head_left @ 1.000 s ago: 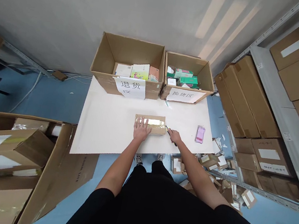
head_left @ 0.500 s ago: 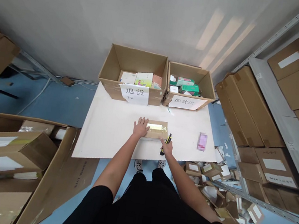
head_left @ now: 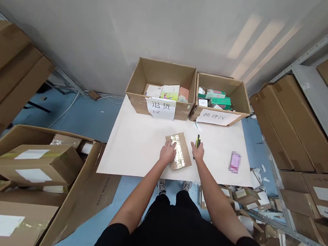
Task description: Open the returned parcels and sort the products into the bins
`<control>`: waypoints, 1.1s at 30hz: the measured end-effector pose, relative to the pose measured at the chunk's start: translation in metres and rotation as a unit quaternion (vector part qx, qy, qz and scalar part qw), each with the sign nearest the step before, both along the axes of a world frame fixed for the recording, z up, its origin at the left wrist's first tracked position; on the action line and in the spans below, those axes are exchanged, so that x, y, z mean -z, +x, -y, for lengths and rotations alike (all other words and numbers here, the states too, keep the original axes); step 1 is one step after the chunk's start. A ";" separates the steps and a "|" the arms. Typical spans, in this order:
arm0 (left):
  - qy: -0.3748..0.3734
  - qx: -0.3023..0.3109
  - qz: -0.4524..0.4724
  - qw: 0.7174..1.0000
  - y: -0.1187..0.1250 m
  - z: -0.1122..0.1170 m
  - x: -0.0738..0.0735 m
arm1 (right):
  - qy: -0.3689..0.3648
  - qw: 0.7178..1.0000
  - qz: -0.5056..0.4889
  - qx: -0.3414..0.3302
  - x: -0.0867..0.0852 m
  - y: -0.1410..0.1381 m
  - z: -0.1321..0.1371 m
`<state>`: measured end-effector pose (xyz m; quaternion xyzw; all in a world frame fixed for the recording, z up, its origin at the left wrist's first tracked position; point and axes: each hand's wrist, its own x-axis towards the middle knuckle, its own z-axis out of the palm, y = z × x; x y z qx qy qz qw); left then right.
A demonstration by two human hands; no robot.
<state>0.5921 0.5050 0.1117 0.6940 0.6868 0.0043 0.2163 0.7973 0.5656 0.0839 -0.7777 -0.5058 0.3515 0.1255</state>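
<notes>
A small flat cardboard box point(head_left: 181, 152) with shiny tape along its top lies slanted on the white table point(head_left: 136, 143), near its front edge. My left hand point(head_left: 168, 151) grips the box at its left side, with the fingers curled onto the top. Just right of the box, my right hand point(head_left: 198, 150) is closed around a yellow and black utility knife point(head_left: 198, 140), which points away from me. Whether its blade is out is too small to tell.
At the table's back stand two open cartons: a larger carton point(head_left: 136, 103) of booklets or thin packs and a smaller carton point(head_left: 194, 113) of green and white boxes. A blurred pink item point(head_left: 235, 162) lies right. A big carton point(head_left: 95, 162) of parcels stands left; opened boxes litter the floor right.
The cardboard box has turned from lying straight to slanted, and its taped side faces differently. My left hand has gone from flat on it to gripping it. The view has shifted left.
</notes>
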 end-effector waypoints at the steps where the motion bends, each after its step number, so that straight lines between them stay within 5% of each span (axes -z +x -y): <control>1: 0.011 0.042 0.009 0.999 0.000 -0.008 0.001 | -0.002 1.000 0.023 0.012 0.002 0.006 0.021; 4: -0.004 0.146 0.026 0.989 -0.002 -0.026 0.011 | -0.058 0.998 0.033 -0.009 0.012 0.017 0.082; 7: -0.021 0.149 0.011 0.989 -0.005 -0.028 0.025 | -0.095 0.995 0.027 -0.022 0.021 0.016 0.105; 11: -0.020 0.021 -0.045 0.999 -0.010 -0.018 0.033 | -0.087 0.995 0.028 0.030 0.016 0.002 0.054; 17: -0.099 -0.104 -0.093 0.985 -0.010 -0.008 0.015 | -0.030 0.999 0.019 -0.009 0.001 -0.025 -0.043; 23: 0.011 0.032 -0.004 0.999 -0.003 -0.015 0.019 | 0.033 0.980 -0.186 0.068 0.024 -0.002 -0.011; 28: 0.071 0.037 0.011 0.997 0.002 -0.013 0.048 | -0.030 0.974 -0.223 -0.012 0.040 0.037 0.027; 33: 0.105 0.037 0.015 0.994 0.002 -0.009 0.059 | -0.044 0.977 -0.185 -0.093 0.031 0.038 0.012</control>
